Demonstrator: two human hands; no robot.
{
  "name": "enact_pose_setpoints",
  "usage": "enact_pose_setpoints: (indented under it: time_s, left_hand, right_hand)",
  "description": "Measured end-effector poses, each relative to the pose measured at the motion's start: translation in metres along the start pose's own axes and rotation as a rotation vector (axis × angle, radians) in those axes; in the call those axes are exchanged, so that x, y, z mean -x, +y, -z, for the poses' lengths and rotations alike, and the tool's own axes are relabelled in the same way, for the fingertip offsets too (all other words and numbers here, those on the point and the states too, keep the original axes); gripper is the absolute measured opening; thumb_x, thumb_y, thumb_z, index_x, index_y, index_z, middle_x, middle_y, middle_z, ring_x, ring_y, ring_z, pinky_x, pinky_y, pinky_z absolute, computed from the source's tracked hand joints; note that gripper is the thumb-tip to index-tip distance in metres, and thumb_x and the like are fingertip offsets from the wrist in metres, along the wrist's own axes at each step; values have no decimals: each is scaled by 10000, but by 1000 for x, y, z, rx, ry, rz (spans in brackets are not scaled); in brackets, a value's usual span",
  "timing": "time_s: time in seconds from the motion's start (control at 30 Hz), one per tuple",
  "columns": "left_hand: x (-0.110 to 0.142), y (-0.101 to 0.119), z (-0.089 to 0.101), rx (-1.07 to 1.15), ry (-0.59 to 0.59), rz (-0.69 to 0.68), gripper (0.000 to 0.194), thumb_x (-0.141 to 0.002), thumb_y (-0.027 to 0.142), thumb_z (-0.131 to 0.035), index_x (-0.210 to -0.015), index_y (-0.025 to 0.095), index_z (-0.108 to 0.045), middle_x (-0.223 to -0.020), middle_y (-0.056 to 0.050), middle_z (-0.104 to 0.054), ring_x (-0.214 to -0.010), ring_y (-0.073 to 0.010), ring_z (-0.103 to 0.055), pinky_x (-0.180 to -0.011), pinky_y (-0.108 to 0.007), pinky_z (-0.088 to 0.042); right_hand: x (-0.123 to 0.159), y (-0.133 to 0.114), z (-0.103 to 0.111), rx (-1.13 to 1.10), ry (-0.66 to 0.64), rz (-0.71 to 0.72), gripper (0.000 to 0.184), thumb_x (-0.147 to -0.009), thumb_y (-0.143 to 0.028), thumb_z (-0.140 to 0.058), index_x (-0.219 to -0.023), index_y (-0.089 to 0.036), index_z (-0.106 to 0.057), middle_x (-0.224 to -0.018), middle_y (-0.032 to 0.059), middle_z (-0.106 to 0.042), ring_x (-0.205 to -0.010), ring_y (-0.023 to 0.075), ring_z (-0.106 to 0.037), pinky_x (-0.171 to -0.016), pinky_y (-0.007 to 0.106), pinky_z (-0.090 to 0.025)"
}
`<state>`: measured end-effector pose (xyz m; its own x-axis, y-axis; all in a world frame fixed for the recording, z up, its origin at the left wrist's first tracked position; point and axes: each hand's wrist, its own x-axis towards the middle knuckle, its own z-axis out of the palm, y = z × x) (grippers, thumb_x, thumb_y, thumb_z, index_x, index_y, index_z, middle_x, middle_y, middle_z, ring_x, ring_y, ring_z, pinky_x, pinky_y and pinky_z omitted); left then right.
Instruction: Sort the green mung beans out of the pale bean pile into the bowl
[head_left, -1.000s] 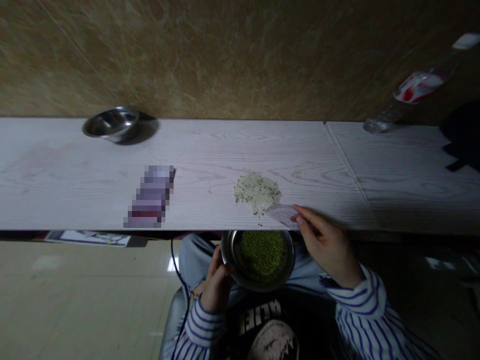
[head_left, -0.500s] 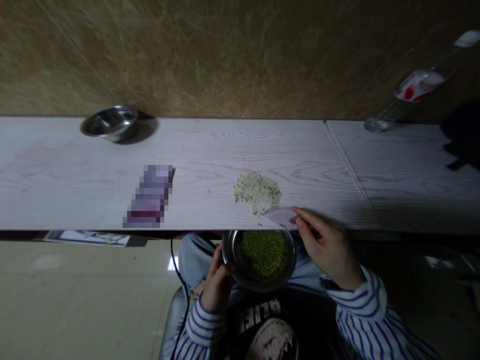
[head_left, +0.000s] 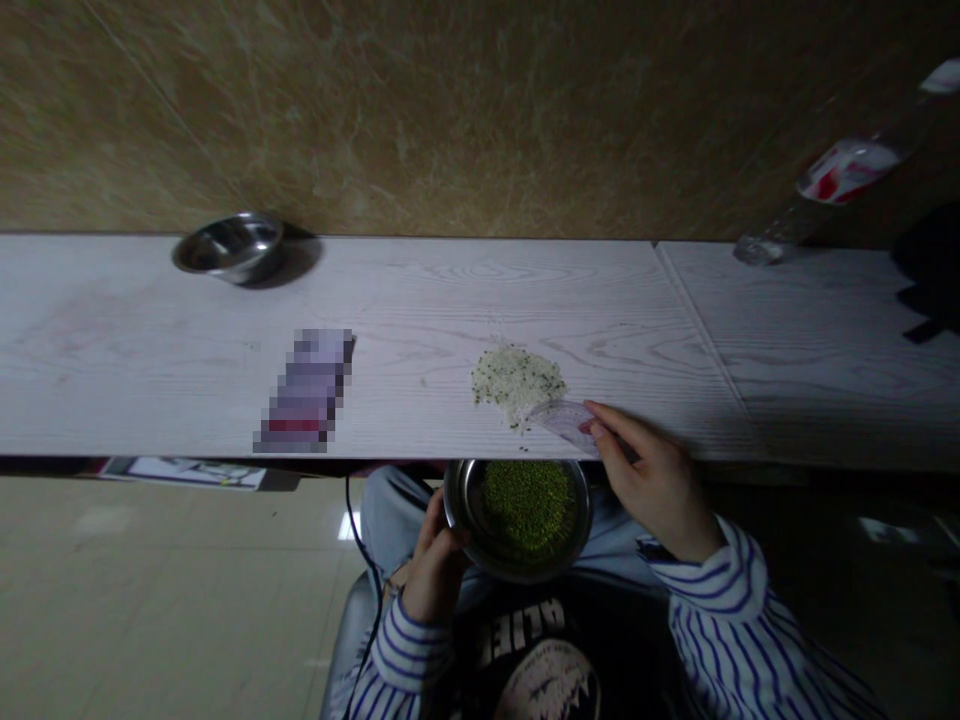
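We see bare table (head_left: 390, 290) stretching at 12 o'clock from the pale grain pile (head_left: 517, 380) to the wall (head_left: 465, 120); a steel bowl (head_left: 232, 262) blocks 10 o'clock, a pixelated flat item (head_left: 307, 390) 9, a bottle (head_left: 847, 172) 2, our right hand (head_left: 656, 485) 4.

A brown-gold marbled wall (head_left: 450, 120) fills the upper part of the view, with a thin pale line slanting across its left side. Against its foot runs a long, narrow worktop (head_left: 390, 290) in whitish wood grain, crossed by a slanting seam right of centre. Below, at left, the floor (head_left: 187, 600) is pale, glossy tile with faint joints and bright reflections. The grey edge of a seat (head_left: 349, 620) shows near the bottom. The light is dim, and the right side falls into deep shadow.
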<state>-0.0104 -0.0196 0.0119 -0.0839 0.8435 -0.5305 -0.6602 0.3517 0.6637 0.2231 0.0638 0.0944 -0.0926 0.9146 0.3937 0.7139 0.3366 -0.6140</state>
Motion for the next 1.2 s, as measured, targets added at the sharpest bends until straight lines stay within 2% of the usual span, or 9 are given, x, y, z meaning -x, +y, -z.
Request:
enact_pose_setpoints:
  time_s: [0.27,0.33,0.47,0.6,0.83,0.93,1.03,1.13,1.2]
  left_hand:
    - [0,0,2,-10,-17,12,515,-673,193,-704,-1183,267,-710,-1022,-35,-742,-892,-230,-642,-794,-345,-519]
    - [1,1,0,-9,0,22,536,-669,185,-708,-1198,268,-702,-1049,-39,-744,-917,-237,-654,-770,-329,-514]
    - [1,3,-2,-12,12,26,520,-667,182,-705,-1182,259,-710,-991,-29,-749,-830,-212,-641,-691,-301,-506]
    - [1,3,-4,-12,21,13,510,-657,172,-695,-1163,242,-716,-949,-28,-744,-809,-211,-621,-658,-296,-496]
    - [3,3,-5,-44,-6,12,528,-666,204,-709,-1191,261,-705,-987,-37,-735,-842,-228,-635,-811,-367,-500]
    - [4,5,-4,-36,-29,-12,497,-679,202,-704,-1171,270,-719,-1019,-36,-735,-889,-243,-637,-759,-342,-497]
    - [4,5,-3,-26,-55,-38,432,-695,187,-690,-1116,265,-738,-956,-28,-726,-857,-232,-627,-684,-311,-491]
    - [3,3,-1,-18,-60,-40,422,-691,184,-693,-1103,262,-742,-953,-31,-729,-863,-237,-629,-685,-315,-500]
    - [2,2,0,-19,-59,-28,446,-683,188,-698,-1122,260,-735,-972,-38,-732,-888,-246,-635,-718,-332,-506]
  right_hand:
    - [0,-4,6,-21,-32,12,288,-974,-205,-537,-1182,-177,-734,-986,86,-813,-870,207,-773,-812,353,-652]
    - [2,-4,7,-29,-38,-2,284,-973,-216,-541,-1176,-179,-736,-979,85,-813,-863,207,-773,-803,349,-652]
    - [8,-1,9,-30,-48,-23,290,-975,-236,-546,-1186,-177,-736,-983,89,-812,-856,207,-774,-770,328,-649]
    - [15,4,11,-34,-53,-34,289,-976,-239,-550,-1187,-182,-739,-1000,88,-812,-863,204,-775,-805,332,-642]
    - [8,-5,3,-49,-62,8,293,-967,-213,-540,-1169,-200,-752,-1008,79,-817,-898,214,-777,-816,341,-639]
    - [4,-12,1,-68,-88,68,292,-961,-183,-539,-1161,-197,-751,-980,71,-818,-869,201,-775,-803,333,-638]
    - [4,-17,1,-84,-125,97,283,-958,-166,-546,-1148,-197,-753,-981,66,-817,-872,193,-773,-808,327,-635]
    - [9,-14,3,-96,-130,66,281,-965,-182,-550,-1164,-195,-747,-1012,71,-815,-901,193,-774,-820,319,-635]
    - [12,-12,3,-100,-87,6,285,-972,-210,-550,-1186,-188,-738,-1001,73,-817,-892,195,-778,-819,317,-640]
